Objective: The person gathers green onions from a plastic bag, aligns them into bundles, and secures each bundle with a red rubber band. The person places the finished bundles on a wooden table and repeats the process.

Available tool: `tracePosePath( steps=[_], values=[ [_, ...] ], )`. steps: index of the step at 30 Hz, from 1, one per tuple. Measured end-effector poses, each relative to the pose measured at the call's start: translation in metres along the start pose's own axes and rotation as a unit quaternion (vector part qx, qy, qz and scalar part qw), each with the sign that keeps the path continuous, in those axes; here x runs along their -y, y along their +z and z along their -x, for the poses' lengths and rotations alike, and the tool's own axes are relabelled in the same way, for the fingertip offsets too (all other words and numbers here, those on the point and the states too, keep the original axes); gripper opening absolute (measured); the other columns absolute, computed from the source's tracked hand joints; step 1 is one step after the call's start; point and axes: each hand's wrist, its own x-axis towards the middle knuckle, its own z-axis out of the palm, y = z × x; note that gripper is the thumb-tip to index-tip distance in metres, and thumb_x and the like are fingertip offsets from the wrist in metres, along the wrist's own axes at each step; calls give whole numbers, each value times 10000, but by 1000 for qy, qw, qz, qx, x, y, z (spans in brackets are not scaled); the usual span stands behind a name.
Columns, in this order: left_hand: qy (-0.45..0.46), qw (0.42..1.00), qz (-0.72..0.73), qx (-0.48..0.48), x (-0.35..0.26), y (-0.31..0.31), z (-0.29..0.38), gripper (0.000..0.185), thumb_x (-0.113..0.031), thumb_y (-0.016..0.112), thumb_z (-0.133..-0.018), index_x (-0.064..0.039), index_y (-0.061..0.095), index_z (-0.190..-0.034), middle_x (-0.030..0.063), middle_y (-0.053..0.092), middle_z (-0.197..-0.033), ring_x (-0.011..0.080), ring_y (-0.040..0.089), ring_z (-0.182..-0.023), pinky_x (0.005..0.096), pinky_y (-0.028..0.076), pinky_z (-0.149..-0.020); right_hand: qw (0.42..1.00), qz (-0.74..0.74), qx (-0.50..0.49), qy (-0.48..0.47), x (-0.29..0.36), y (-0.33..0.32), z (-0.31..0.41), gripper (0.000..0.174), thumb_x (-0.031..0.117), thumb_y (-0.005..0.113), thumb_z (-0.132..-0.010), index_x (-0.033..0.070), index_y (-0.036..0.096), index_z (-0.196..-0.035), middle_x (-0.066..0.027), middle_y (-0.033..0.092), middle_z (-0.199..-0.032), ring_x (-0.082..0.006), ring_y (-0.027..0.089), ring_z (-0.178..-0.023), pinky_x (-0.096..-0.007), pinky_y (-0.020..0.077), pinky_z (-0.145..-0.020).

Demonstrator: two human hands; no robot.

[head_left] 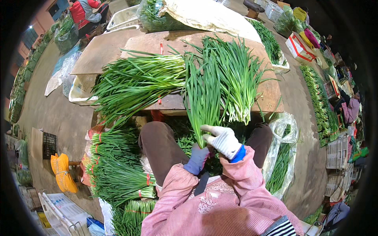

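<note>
Between my knees, my gloved left hand is closed around the lower end of a bunch of garlic chives, whose leaves point away over the board's edge. My right hand, in a white striped glove, touches the same bunch just above, fingers slightly apart. On the wooden board, a pile of chives lies sideways at the left with its pale stems to the right. Another pile of chives lies at the right, stems towards me. A red tie strip shows at the board's near edge.
Chive bundles with red bands are stacked left of my leg. At my right stands an open clear plastic bag of greens. White crates sit under and behind the board. A person in red sits at the far left.
</note>
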Motion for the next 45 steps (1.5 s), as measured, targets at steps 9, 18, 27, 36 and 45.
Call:
tracePosePath(
  steps=[9,18,27,36,45],
  values=[
    [64,934,-340,-87,16,3,-13,269,-94,683,-830,-2,608,-1072,111,671,-936,235,664,-885,338,520,-742,953,295,13,-68,18,5,-17,509,540,706,-767,39,688,-859,-170,670,-752,-340,673,-730,-404,520,-665],
    [226,943,-242,-34,25,-6,-20,758,-63,650,-849,16,221,-1470,146,607,-1193,214,610,-1020,304,487,-891,972,187,-118,-84,-10,-14,-29,221,272,661,-826,55,697,-805,-145,644,-701,-319,641,-657,-387,499,-614],
    [31,999,-27,-15,7,-1,-11,456,-78,688,-880,-95,493,-1292,19,640,-909,98,551,-628,240,495,-551,984,97,-150,20,-56,-56,9,198,178,654,-848,-8,708,-890,-50,638,-653,-109,567,-565,-283,469,-539],
    [-76,956,267,91,-11,-5,1,407,-334,508,-999,12,561,-1207,153,659,-1084,234,647,-896,427,567,-861,987,110,11,117,-61,-28,20,322,359,585,-905,78,735,-954,-122,682,-752,-248,662,-676,-339,505,-636],
    [-48,940,312,127,-14,-2,0,637,-572,439,-971,-66,490,-1356,151,615,-1239,285,635,-1072,463,523,-917,989,-35,-32,142,-63,-15,29,325,326,623,-906,18,724,-898,-65,675,-690,-151,621,-618,-303,488,-586]
  ],
)
